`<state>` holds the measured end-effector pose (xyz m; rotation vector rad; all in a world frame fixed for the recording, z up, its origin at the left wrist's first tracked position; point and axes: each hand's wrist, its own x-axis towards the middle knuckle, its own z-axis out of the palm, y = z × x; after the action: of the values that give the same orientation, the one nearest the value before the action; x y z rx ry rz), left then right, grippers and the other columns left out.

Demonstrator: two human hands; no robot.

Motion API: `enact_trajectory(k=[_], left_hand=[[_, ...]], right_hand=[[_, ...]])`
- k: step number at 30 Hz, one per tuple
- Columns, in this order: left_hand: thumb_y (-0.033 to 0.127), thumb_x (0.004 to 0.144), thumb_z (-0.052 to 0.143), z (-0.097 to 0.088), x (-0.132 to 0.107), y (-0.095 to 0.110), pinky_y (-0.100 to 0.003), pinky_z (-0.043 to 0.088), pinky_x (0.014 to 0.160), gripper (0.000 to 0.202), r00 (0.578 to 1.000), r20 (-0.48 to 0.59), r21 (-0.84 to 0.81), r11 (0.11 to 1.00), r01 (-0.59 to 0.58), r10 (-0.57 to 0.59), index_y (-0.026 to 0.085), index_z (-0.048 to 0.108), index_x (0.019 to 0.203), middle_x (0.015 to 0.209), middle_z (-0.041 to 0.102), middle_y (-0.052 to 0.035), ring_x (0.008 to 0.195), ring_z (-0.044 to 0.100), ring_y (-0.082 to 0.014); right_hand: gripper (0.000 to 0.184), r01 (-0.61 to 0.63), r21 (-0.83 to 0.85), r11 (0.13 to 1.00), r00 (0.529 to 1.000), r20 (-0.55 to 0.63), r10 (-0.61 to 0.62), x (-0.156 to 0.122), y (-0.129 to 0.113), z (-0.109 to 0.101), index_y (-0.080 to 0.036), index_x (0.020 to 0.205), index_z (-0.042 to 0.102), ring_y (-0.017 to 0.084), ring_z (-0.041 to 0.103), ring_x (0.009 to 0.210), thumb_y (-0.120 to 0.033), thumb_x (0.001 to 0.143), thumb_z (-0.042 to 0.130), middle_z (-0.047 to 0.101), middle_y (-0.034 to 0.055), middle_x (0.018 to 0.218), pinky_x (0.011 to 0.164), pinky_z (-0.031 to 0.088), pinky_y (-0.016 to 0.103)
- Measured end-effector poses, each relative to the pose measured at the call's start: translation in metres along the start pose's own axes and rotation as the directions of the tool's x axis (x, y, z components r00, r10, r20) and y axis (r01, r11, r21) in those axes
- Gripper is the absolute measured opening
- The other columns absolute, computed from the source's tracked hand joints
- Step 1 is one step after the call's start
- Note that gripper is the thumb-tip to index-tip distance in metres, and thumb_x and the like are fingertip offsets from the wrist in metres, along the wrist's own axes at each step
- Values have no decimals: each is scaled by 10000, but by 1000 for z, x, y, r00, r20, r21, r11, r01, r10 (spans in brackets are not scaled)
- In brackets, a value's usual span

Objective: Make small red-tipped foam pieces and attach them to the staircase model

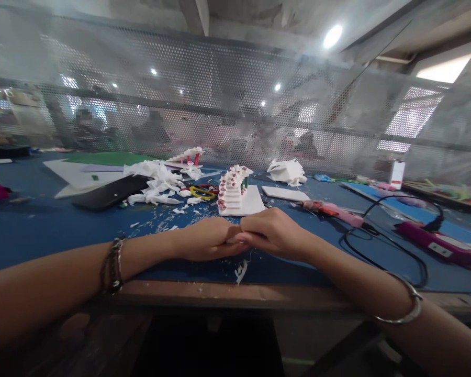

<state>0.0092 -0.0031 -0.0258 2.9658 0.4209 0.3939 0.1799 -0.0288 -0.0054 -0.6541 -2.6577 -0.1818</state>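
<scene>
Item: small white piece [232,241], pinched between left hand [206,240] and right hand [275,234], both grips closed tight on it (probably to steady fine work), just in front of the foam staircase model [234,192]; white scraps [157,183] lie left of that model.

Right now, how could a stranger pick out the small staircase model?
On the blue table, look just beyond the left hand and right hand. The staircase model stands there on a white base; unlike the white scraps beside it, pink flowers line its steps.
</scene>
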Motion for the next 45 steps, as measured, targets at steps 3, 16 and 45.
enact_trajectory(k=[3,16,45], left_hand=[[295,831,274,-1,1,2,-221,293,471,269,1000,-28,-46,999,6,-7,157,428,658,566,504,-16,485,411,-100],[315,830,271,-1,2,1,-218,248,460,315,997,-73,-109,994,29,-37,168,341,560,502,348,32,449,322,-76],[355,860,184,-3,-1,4,-218,259,447,367,995,-96,-270,963,-13,-13,183,297,556,479,314,41,435,307,-85]], right_hand=[[354,-17,61,998,1000,6,16,1,0,-1,-164,583,421,64,313,487,-354,861,314,392,-35,532,482,228,198],[275,-147,340,929,989,26,147,2,3,-2,-166,592,383,52,316,493,-314,824,393,360,-57,525,477,251,184],[293,-188,541,820,982,125,142,1,5,-5,-154,583,421,42,336,448,-291,837,373,395,-59,499,460,295,181]])
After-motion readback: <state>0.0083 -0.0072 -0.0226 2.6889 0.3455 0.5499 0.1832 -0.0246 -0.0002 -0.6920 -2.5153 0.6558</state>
